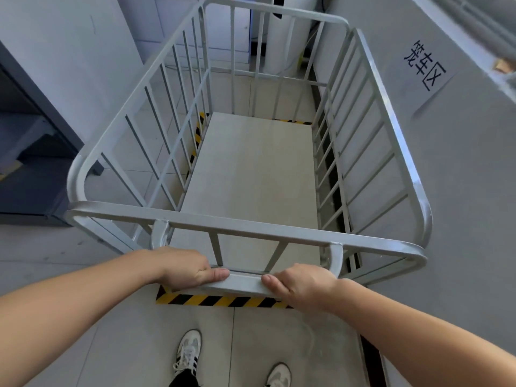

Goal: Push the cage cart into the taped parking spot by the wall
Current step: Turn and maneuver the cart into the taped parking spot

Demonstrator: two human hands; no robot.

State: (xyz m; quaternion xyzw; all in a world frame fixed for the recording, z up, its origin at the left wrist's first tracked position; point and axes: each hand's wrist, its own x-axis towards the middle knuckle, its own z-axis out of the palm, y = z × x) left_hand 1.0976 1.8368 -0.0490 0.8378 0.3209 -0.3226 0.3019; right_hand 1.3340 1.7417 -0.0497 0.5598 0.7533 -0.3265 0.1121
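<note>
A grey metal cage cart point(248, 219) with barred sides and a pale floor panel fills the middle of the view. Its push handle point(245, 283) is at the near end. My left hand point(184, 268) grips the handle's left part and my right hand point(301, 284) grips its right part. Yellow-and-black striped tape point(223, 300) marks the floor just under the handle. More of this tape shows along the cart's left side point(197, 135) and at its far end point(293, 122). The cart stands inside these tape lines, close alongside the wall point(446, 191) on the right.
A paper sign with black characters point(425, 65) is stuck on the right wall. A dark blue shelf unit point(30, 163) stands at the left. White appliances or cabinets point(282, 37) stand beyond the cart's far end. My two white shoes point(190, 353) are on the tiled floor behind the tape.
</note>
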